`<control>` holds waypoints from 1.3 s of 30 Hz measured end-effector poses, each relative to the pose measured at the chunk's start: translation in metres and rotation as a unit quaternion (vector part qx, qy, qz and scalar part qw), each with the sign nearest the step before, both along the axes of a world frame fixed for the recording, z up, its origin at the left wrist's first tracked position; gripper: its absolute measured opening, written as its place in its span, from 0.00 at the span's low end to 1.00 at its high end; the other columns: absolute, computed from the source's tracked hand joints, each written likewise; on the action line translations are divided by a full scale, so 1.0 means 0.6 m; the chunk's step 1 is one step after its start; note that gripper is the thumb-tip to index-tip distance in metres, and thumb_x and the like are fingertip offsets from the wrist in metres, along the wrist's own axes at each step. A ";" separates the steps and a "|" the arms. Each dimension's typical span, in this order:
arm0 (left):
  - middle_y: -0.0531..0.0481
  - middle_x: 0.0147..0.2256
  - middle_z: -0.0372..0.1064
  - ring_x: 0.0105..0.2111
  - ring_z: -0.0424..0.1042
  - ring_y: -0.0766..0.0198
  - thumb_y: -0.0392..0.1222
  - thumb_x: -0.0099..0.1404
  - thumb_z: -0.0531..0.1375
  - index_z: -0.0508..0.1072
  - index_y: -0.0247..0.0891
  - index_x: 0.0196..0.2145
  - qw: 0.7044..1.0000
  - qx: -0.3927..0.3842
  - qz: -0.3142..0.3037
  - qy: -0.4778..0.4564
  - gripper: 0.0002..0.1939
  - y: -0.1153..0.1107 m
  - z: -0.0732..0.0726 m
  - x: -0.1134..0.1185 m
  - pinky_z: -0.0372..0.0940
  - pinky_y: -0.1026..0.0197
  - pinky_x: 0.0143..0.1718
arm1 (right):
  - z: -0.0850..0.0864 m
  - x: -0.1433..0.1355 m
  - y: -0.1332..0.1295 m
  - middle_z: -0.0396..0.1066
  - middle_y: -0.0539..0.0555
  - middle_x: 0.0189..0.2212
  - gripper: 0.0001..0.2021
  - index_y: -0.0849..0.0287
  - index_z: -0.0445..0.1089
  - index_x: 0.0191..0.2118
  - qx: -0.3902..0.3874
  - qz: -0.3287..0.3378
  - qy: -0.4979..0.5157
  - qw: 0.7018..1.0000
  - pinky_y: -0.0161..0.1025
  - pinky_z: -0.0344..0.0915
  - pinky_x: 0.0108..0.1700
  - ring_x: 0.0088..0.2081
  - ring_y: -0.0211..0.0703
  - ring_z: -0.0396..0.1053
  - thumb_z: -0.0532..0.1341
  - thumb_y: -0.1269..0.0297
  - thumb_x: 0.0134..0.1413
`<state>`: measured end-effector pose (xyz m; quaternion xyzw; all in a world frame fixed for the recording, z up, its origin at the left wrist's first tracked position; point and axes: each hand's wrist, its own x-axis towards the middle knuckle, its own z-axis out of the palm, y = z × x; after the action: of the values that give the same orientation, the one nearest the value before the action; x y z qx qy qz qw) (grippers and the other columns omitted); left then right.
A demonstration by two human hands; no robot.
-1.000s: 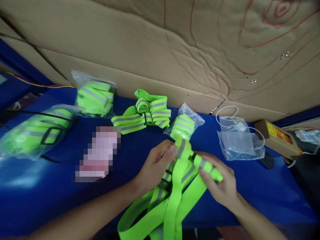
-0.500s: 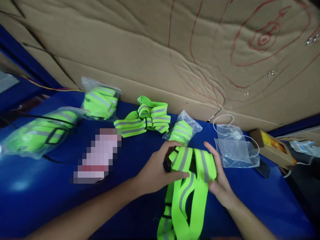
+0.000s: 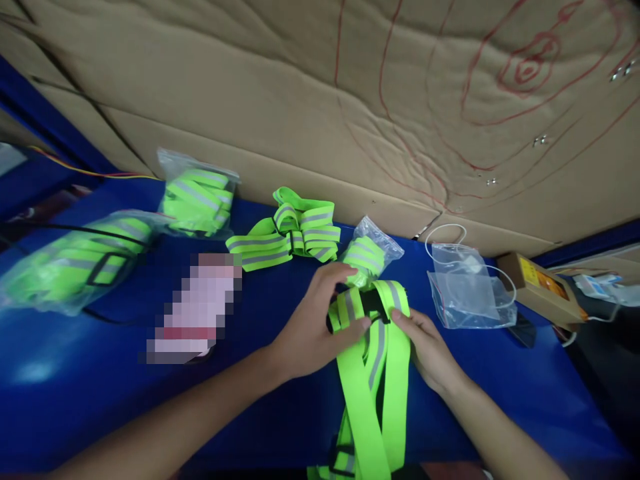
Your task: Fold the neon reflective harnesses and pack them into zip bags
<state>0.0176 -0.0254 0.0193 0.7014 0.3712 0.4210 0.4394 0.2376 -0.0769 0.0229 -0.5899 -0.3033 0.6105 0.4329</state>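
Both hands hold a neon green reflective strap with grey stripes, folded in loops that hang down toward the table's near edge. My left hand grips the upper left loops, thumb in front and fingers behind. My right hand pinches the right loop near a black buckle piece, its thumb on the front. A second black buckle shows low on the hanging part. Just beyond my left hand lies a small clear bag with a folded green strap inside.
On the blue table lie a loose bundle of green straps, bagged straps and a larger bag at left. A pixelated pink object sits nearby. At right are empty clear bags, a white cable and a box. Cardboard stands behind.
My right hand has moved left and closed its thumb and fingers on the strap. The upper loops are drawn closer together, and the hanging part has shifted.
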 end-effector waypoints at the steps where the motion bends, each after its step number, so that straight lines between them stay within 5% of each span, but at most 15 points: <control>1: 0.38 0.64 0.61 0.64 0.63 0.48 0.46 0.63 0.67 0.65 0.42 0.61 0.999 0.032 -0.030 0.019 0.31 0.000 0.003 -0.001 0.63 0.48 0.63 | 0.000 -0.004 0.001 0.82 0.53 0.36 0.19 0.56 0.81 0.40 -0.026 -0.016 0.020 0.999 0.38 0.71 0.42 0.37 0.46 0.78 0.75 0.48 0.49; 3: 0.39 0.62 0.65 0.63 0.65 0.48 0.43 0.61 0.68 0.68 0.42 0.59 0.995 0.041 -0.079 0.044 0.30 0.000 0.006 -0.001 0.62 0.47 0.64 | 0.001 -0.006 0.003 0.82 0.54 0.36 0.22 0.56 0.80 0.43 -0.056 -0.036 0.049 0.997 0.41 0.72 0.42 0.37 0.49 0.78 0.74 0.44 0.48; 6: 0.50 0.38 0.77 0.36 0.77 0.58 0.46 0.67 0.63 0.71 0.42 0.58 0.995 -0.047 -0.071 0.055 0.22 -0.002 0.007 -0.002 0.71 0.57 0.43 | -0.002 0.005 0.005 0.78 0.55 0.29 0.29 0.58 0.78 0.37 0.012 -0.021 0.003 1.000 0.43 0.71 0.37 0.33 0.51 0.75 0.62 0.32 0.55; 9: 0.58 0.22 0.66 0.20 0.65 0.67 0.53 0.74 0.56 0.76 0.41 0.50 0.987 -0.157 -0.020 0.033 0.17 0.002 0.008 -0.003 0.61 0.63 0.28 | -0.004 0.027 0.006 0.73 0.52 0.30 0.22 0.56 0.73 0.32 0.168 -0.024 -0.154 0.973 0.40 0.68 0.38 0.34 0.46 0.71 0.65 0.40 0.58; 11: 0.55 0.28 0.72 0.27 0.69 0.65 0.54 0.72 0.58 0.78 0.39 0.43 0.981 -0.194 -0.003 -0.031 0.17 0.006 0.007 -0.001 0.62 0.64 0.32 | -0.003 0.037 0.006 0.73 0.53 0.44 0.15 0.54 0.73 0.43 0.269 -0.042 -0.270 0.924 0.41 0.67 0.46 0.44 0.46 0.71 0.71 0.53 0.56; 13: 0.51 0.36 0.76 0.37 0.73 0.62 0.53 0.69 0.62 0.79 0.37 0.40 0.970 -0.225 -0.008 -0.095 0.16 0.009 0.007 0.003 0.65 0.63 0.39 | 0.001 0.039 0.003 0.64 0.58 0.61 0.25 0.50 0.67 0.58 0.348 -0.020 -0.353 0.868 0.45 0.66 0.54 0.56 0.50 0.68 0.72 0.59 0.56; 15: 0.50 0.39 0.77 0.41 0.74 0.60 0.52 0.67 0.64 0.79 0.36 0.41 0.956 -0.262 -0.029 -0.127 0.15 0.009 0.006 0.007 0.66 0.62 0.44 | 0.005 0.035 0.000 0.56 0.61 0.68 0.32 0.48 0.59 0.66 0.375 0.073 -0.384 0.840 0.50 0.65 0.60 0.64 0.55 0.63 0.70 0.60 0.59; 18: 0.50 0.40 0.76 0.42 0.74 0.60 0.51 0.65 0.66 0.78 0.37 0.43 0.941 -0.298 -0.040 -0.155 0.16 0.007 0.004 0.011 0.67 0.62 0.45 | 0.010 0.025 -0.003 0.63 0.58 0.65 0.28 0.45 0.63 0.65 0.347 0.213 -0.387 0.827 0.49 0.64 0.64 0.65 0.53 0.64 0.69 0.60 0.62; 25: 0.54 0.32 0.74 0.36 0.77 0.61 0.51 0.62 0.69 0.71 0.40 0.51 0.913 -0.369 -0.064 -0.162 0.24 0.008 0.002 0.011 0.67 0.62 0.40 | 0.010 0.027 0.002 0.69 0.61 0.60 0.36 0.49 0.59 0.69 0.317 0.306 -0.472 0.763 0.55 0.67 0.61 0.61 0.59 0.68 0.70 0.52 0.59; 31: 0.50 0.38 0.76 0.37 0.77 0.62 0.51 0.64 0.68 0.76 0.36 0.45 0.901 -0.391 -0.089 -0.167 0.18 0.000 0.010 0.014 0.68 0.62 0.42 | 0.020 0.029 -0.008 0.64 0.63 0.65 0.44 0.50 0.53 0.70 0.322 0.344 -0.388 0.792 0.51 0.67 0.63 0.65 0.57 0.65 0.73 0.50 0.53; 35: 0.50 0.38 0.76 0.39 0.77 0.60 0.52 0.67 0.65 0.74 0.38 0.50 0.900 -0.397 -0.087 -0.155 0.19 -0.004 0.009 0.019 0.69 0.61 0.43 | 0.023 0.025 -0.009 0.68 0.59 0.61 0.34 0.48 0.58 0.68 0.338 0.338 -0.373 0.795 0.45 0.68 0.61 0.62 0.52 0.69 0.70 0.55 0.59; 37: 0.49 0.39 0.76 0.41 0.77 0.59 0.53 0.70 0.61 0.69 0.41 0.55 0.908 -0.387 -0.045 -0.153 0.21 -0.004 0.004 0.018 0.70 0.58 0.45 | 0.024 0.027 -0.008 0.70 0.59 0.59 0.34 0.48 0.58 0.67 0.340 0.319 -0.399 0.789 0.46 0.69 0.60 0.60 0.52 0.71 0.70 0.55 0.59; 39: 0.46 0.46 0.74 0.47 0.76 0.57 0.52 0.72 0.58 0.64 0.43 0.59 0.952 -0.274 0.034 -0.134 0.21 -0.003 0.001 0.013 0.69 0.54 0.50 | 0.024 0.031 -0.008 0.71 0.59 0.59 0.36 0.48 0.57 0.69 0.343 0.303 -0.435 0.775 0.49 0.69 0.60 0.60 0.55 0.71 0.70 0.54 0.59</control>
<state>0.0255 -0.0275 0.0197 0.4779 0.4336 0.4077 0.6460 0.2560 -0.0815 0.0374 -0.4825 -0.8117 0.2437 0.2213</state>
